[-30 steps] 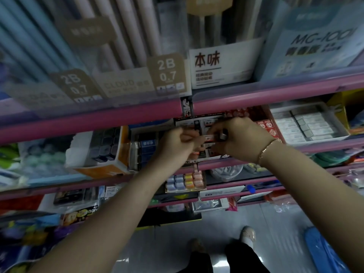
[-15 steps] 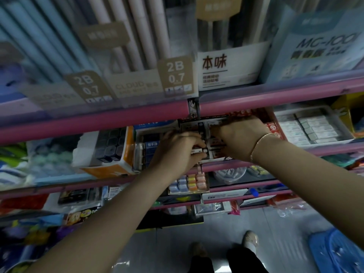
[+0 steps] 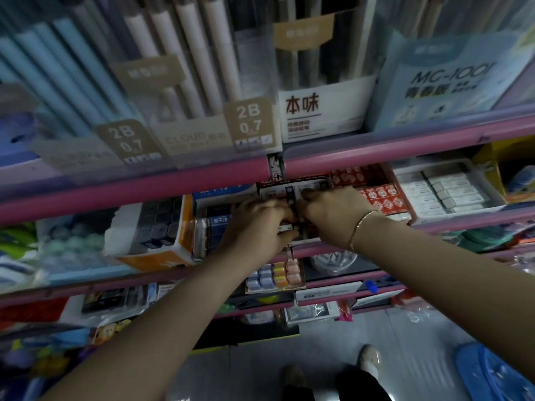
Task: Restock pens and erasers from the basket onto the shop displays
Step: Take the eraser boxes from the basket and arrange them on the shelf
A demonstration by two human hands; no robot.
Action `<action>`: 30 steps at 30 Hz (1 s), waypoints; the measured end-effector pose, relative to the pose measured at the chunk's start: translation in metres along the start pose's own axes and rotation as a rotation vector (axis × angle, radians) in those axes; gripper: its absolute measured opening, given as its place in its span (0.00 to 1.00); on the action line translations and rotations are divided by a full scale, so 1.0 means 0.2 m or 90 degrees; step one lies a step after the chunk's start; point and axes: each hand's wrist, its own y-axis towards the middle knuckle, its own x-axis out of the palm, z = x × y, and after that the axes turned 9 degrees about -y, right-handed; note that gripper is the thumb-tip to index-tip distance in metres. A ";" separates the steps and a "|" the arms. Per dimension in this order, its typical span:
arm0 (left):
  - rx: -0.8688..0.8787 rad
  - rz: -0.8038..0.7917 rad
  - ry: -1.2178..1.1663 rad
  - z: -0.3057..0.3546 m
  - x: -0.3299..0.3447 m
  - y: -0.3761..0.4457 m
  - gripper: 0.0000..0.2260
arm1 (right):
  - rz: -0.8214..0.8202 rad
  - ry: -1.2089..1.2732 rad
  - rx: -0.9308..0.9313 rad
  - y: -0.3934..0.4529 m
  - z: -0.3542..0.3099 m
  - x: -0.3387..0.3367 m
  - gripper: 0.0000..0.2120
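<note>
Both hands are pressed into a display box of small erasers (image 3: pixel 292 192) on the second pink shelf (image 3: pixel 451 224). My left hand (image 3: pixel 257 227) curls its fingers over small white erasers (image 3: pixel 285 229) at the box's front. My right hand (image 3: pixel 333 215), a thin bracelet on its wrist, lies beside it with fingertips on the box's black divider; what it holds is hidden. A blue basket (image 3: pixel 498 374) sits on the floor at the lower right.
Pen and lead boxes labelled 2B 0.7 (image 3: pixel 249 123) fill the top shelf. A red eraser box (image 3: pixel 376 192) and a tray of white erasers (image 3: pixel 440 189) stand right of my hands, an orange-edged box (image 3: pixel 156 227) to the left. Pastel erasers (image 3: pixel 275 274) lie one shelf lower.
Both hands have moved down from in front of the box into it, and they now press together over the erasers. The small item held between the fingers is no longer visible.
</note>
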 end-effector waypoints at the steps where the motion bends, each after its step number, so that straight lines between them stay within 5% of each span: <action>1: -0.002 -0.008 0.010 0.00 0.00 0.00 0.12 | -0.006 0.006 0.007 0.00 0.00 0.00 0.16; 4: -0.005 -0.027 0.025 0.00 0.00 0.01 0.12 | -0.025 0.170 0.098 0.00 -0.01 0.02 0.14; 6: -0.051 0.004 -0.089 0.01 -0.01 0.01 0.11 | -0.012 0.518 0.232 -0.02 0.01 0.00 0.05; 10: -0.183 0.079 -0.519 0.08 -0.09 -0.01 0.06 | 0.059 1.382 0.401 -0.09 0.04 -0.04 0.11; 12: -0.231 0.045 -0.685 0.10 -0.11 -0.02 0.06 | 0.054 1.559 0.398 -0.13 0.05 -0.04 0.09; 19: -0.234 -0.004 -0.765 0.13 -0.09 -0.06 0.04 | 0.130 1.440 0.435 -0.15 0.00 -0.04 0.05; 24: -0.242 0.016 -0.799 0.11 -0.06 -0.06 0.07 | 0.176 1.254 0.553 -0.13 -0.06 -0.03 0.14; 30: -0.143 -0.002 -0.508 0.06 -0.03 -0.01 0.12 | 0.129 0.775 0.447 -0.13 -0.04 -0.02 0.07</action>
